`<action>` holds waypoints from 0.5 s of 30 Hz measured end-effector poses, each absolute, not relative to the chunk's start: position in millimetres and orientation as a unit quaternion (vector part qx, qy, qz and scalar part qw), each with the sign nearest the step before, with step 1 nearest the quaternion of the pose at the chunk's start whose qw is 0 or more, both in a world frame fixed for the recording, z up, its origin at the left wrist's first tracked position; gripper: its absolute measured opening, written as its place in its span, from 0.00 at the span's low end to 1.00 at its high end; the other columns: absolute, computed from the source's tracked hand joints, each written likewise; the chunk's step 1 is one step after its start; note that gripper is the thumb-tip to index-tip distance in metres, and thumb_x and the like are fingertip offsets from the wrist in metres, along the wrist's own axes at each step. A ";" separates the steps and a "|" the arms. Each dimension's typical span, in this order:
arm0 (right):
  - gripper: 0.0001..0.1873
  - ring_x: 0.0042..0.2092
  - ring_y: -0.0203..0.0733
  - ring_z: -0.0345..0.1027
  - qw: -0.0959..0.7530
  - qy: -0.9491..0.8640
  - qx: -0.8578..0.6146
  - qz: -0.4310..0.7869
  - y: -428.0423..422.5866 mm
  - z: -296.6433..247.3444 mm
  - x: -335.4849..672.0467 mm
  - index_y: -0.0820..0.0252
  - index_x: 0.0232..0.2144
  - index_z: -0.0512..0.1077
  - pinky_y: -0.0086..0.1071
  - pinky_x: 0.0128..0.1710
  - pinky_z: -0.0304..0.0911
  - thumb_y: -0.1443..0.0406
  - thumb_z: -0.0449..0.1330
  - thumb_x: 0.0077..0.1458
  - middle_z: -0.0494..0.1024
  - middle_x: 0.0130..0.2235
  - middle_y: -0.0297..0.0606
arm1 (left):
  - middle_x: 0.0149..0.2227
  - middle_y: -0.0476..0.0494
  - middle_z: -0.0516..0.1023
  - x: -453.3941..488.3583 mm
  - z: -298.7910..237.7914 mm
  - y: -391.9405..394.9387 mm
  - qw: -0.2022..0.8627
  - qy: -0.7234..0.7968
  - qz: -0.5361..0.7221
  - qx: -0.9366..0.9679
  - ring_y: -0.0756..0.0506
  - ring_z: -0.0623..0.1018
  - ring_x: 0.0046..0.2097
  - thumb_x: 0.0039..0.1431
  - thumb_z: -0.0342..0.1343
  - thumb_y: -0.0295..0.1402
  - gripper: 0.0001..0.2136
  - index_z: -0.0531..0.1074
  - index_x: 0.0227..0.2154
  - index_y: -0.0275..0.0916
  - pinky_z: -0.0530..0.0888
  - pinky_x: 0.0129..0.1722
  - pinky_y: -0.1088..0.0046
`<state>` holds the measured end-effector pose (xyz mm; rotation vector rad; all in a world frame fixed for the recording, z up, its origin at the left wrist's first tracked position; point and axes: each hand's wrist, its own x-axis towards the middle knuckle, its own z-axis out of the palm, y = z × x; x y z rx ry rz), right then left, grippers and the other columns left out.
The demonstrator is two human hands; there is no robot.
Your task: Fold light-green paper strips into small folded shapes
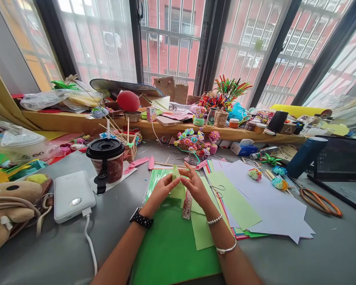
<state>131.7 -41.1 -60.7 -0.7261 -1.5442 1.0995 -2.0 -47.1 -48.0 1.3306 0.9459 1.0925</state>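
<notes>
Green board [172,253] nearest us, flat on the tabletop [112,221], probably serving as a mat. Over it, the left hand [162,189] pinches pale green paper [177,192] upright; the right hand [195,189], fingers loosely parted, brings its thumb in, seemingly steadying it, though whether it grips I can't tell.

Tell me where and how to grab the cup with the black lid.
Grip the patterned body of the cup just under its black lid, coming from its right with the left hand. The cup stands upright, and that flank faces this hand, while a black strap hangs down the near side. The lid's overhang may help stop slipping.
</notes>
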 end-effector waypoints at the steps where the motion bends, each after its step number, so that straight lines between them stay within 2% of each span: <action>1: 0.27 0.48 0.42 0.59 0.534 -0.629 -0.303 0.477 -39.9 -61.6 131.9 0.54 0.51 0.52 0.38 0.46 0.57 0.61 0.54 0.48 0.66 0.47 0.41 | 0.32 0.47 0.72 -2.1 -47.8 -47.2 0.558 0.394 0.451 0.575 0.47 0.70 0.36 0.43 0.54 0.41 0.16 0.69 0.34 0.37 0.65 0.34 0.74; 3: 0.25 0.45 0.41 0.62 0.545 -0.599 -0.301 0.503 -38.8 -62.1 132.1 0.56 0.49 0.56 0.36 0.42 0.59 0.62 0.55 0.47 0.69 0.42 0.41 | 0.33 0.47 0.72 -2.3 -47.9 -47.3 0.560 0.382 0.431 0.596 0.46 0.69 0.37 0.44 0.53 0.41 0.16 0.69 0.35 0.37 0.65 0.35 0.74; 7: 0.29 0.38 0.38 0.66 0.568 -0.554 -0.305 0.526 -39.7 -60.7 132.4 0.55 0.49 0.55 0.31 0.36 0.62 0.64 0.58 0.43 0.70 0.34 0.35 | 0.31 0.47 0.73 -2.7 -47.8 -48.2 0.540 0.384 0.402 0.632 0.46 0.70 0.36 0.45 0.52 0.41 0.15 0.71 0.33 0.37 0.65 0.34 0.73; 12: 0.29 0.34 0.36 0.66 0.571 -0.545 -0.320 0.524 -40.8 -59.9 132.6 0.56 0.47 0.57 0.29 0.33 0.63 0.64 0.60 0.40 0.69 0.31 0.32 | 0.25 0.48 0.73 -2.4 -48.3 -50.2 0.520 0.395 0.398 0.645 0.45 0.70 0.33 0.44 0.52 0.44 0.15 0.72 0.28 0.37 0.66 0.31 0.73; 15: 0.27 0.32 0.35 0.65 0.570 -0.545 -0.332 0.517 -40.4 -60.9 132.4 0.56 0.45 0.58 0.27 0.29 0.62 0.63 0.60 0.40 0.68 0.29 0.32 | 0.26 0.48 0.73 -2.0 -49.2 -50.4 0.512 0.402 0.412 0.638 0.45 0.70 0.33 0.42 0.53 0.43 0.15 0.73 0.27 0.37 0.66 0.31 0.73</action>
